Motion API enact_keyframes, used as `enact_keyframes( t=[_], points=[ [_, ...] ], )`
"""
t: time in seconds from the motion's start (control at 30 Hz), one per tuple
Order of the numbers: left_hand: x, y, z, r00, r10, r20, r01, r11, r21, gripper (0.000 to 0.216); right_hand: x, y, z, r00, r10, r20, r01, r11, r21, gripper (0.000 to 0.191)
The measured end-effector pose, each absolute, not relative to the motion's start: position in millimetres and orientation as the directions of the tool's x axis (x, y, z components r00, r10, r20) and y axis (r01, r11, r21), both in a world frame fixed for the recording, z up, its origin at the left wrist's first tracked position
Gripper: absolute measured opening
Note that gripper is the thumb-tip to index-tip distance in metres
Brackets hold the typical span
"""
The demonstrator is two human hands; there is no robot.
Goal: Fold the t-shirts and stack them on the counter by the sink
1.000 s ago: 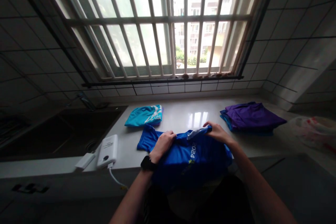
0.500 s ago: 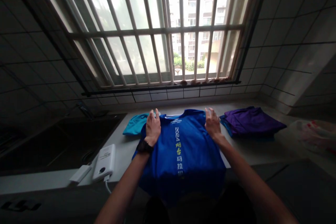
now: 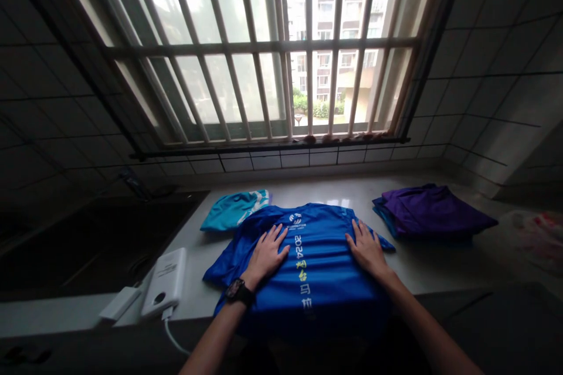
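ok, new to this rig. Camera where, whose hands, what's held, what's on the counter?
No machine: one head-worn camera looks forward and down at the wearer's bare hands. The left hand, with a smartwatch at its wrist, and the right hand rest flat on a blue T-shirt on the white countertop; neither grips it. Beyond its left side lies a folded teal garment; to its right, folded clothes, purple on top. A white power bank sits left, near the sink.

Pretty clearly a kitchen tbh: dark rectangular sink [image 3: 109,234] off left of the hands [image 3: 266,255], glossy white countertop [image 3: 303,186] around them, pale rectangular wall tiles [image 3: 266,162] beyond.
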State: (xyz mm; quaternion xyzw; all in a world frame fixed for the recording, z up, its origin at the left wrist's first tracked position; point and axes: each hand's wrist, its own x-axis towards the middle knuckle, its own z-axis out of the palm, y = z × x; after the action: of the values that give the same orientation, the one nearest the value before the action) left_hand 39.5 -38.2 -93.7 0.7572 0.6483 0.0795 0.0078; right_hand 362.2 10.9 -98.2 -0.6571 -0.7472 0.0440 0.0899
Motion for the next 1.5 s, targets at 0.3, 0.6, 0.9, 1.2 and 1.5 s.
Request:
enact_keyframes(
  t=[0.3, 0.6, 0.9, 1.2, 1.5],
  points=[
    [45.9, -41.3, -85.5, 0.113, 0.99, 0.091, 0.98, -0.126, 0.154, 0.058, 397.2, 19.9, -100.1, -0.09, 0.944, 0.319, 0.903, 0.213, -0.373, 0.045],
    [47.7, -42.7, -82.1, 0.114, 0.988, 0.107, 0.974, -0.132, 0.182, 0.056, 377.2, 23.4, -62.7, -0.237, 0.946, 0.218, 0.514, 0.313, -0.799, 0.043],
    [44.9, -56.4, -70.6, 0.389, 0.91, 0.14, 0.859, -0.414, 0.303, 0.046, 315.5, 35.5, -56.2, -0.326, 0.943, 0.068, 0.748, 0.301, -0.591, 0.027],
    [53.8, -58.3, -71.8, 0.377, 0.911, 0.166, 0.872, -0.409, 0.269, 0.048, 322.3, -16.0, -48.4, -0.531, 0.847, 0.019, 0.449, 0.301, -0.842, 0.02],
    [73.1, -74.6, -56.1, 0.346, 0.886, 0.308, 0.852, -0.434, 0.293, 0.042, 311.3, -66.4, -13.0, -0.569, 0.822, -0.031, 0.082, 0.02, -0.996, 0.023]
  ],
)
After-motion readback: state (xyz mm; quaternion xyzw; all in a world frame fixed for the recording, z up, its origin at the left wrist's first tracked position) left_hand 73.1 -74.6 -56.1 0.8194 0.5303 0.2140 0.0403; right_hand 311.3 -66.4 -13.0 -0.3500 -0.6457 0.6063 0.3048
